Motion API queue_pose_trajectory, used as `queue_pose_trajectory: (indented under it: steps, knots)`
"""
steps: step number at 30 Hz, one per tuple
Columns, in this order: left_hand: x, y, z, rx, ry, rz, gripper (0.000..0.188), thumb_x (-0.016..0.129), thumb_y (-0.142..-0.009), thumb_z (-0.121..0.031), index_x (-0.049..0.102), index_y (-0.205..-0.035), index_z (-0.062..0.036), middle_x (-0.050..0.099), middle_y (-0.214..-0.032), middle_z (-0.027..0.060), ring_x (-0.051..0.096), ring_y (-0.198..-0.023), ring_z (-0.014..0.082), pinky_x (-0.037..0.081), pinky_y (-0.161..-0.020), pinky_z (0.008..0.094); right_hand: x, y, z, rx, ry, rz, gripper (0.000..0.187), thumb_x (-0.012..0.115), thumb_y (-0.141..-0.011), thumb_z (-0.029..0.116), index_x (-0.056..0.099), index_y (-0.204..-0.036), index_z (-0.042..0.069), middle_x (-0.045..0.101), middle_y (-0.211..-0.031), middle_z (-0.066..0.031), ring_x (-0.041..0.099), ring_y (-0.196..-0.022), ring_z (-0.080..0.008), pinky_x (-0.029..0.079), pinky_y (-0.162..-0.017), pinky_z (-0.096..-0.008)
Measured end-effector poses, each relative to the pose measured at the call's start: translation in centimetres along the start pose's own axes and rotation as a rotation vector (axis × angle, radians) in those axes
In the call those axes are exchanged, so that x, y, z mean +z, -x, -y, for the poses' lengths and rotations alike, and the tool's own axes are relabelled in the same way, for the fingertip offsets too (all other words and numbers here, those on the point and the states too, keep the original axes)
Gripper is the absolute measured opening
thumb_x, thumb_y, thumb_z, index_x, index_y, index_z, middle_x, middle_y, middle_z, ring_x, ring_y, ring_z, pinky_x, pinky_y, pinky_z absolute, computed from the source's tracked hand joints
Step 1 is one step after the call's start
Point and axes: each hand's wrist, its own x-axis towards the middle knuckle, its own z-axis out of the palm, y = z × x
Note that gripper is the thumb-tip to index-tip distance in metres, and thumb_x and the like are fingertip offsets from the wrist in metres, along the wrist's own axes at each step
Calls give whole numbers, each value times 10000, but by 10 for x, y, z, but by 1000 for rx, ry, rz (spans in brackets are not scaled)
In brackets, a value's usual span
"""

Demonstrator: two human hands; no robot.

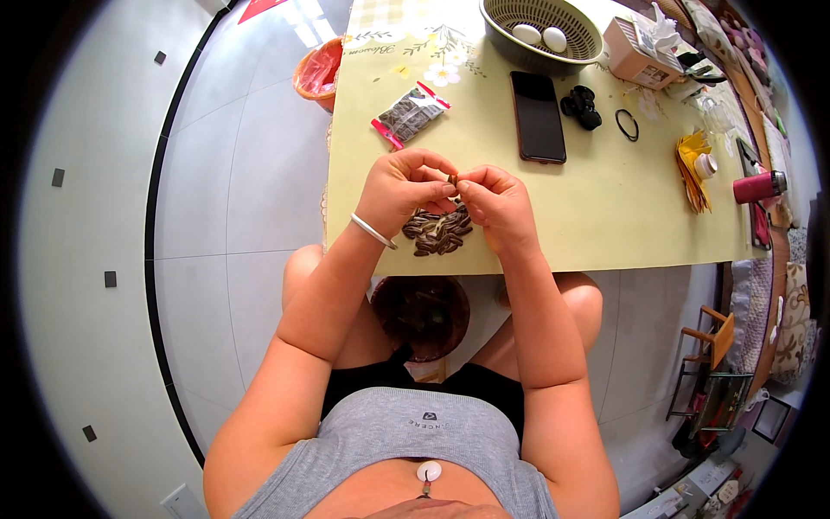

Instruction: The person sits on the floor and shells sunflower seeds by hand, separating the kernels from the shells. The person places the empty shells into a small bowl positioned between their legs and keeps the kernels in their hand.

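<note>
The small dark striped sunflower seed (452, 180) was pinched between the fingertips of both hands just above the heap of striped seeds (437, 231) at the table's near edge; it looked liable to slip and drop off that edge if the pinch loosened. The left hand (402, 190) at nine o'clock and the right hand (497, 201) at three o'clock were curled, wrists raised, both grasping the seed, with the black phone (538, 116) lying at one o'clock.
</note>
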Motion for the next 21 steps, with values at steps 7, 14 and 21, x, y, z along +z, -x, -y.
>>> queue_pose_trajectory:
  steps: [7,14,21]
  knots:
    - [1,-2,11,140,-103,-39,205,644,-840,61,628,-1042,28,687,-859,89,684,-727,130,584,-629,242,5,1,-2,-18,18,-15,71,650,-880,70,651,-914,8,601,-724,32,437,-551,-2,313,-478,-171]
    - [11,4,14,405,-565,-171,82,630,-852,58,646,-931,43,692,-816,64,676,-730,105,567,-636,223,7,-1,-9,-44,-22,-22,102,625,-896,86,631,-953,2,573,-702,26,431,-537,-20,312,-465,-180]
    - [-4,-4,10,390,-683,-305,59,634,-852,35,675,-894,37,697,-776,77,679,-699,122,540,-607,254,4,-1,-4,31,-207,-74,88,576,-888,44,614,-951,-4,621,-794,-65,517,-582,-78,386,-488,-197]
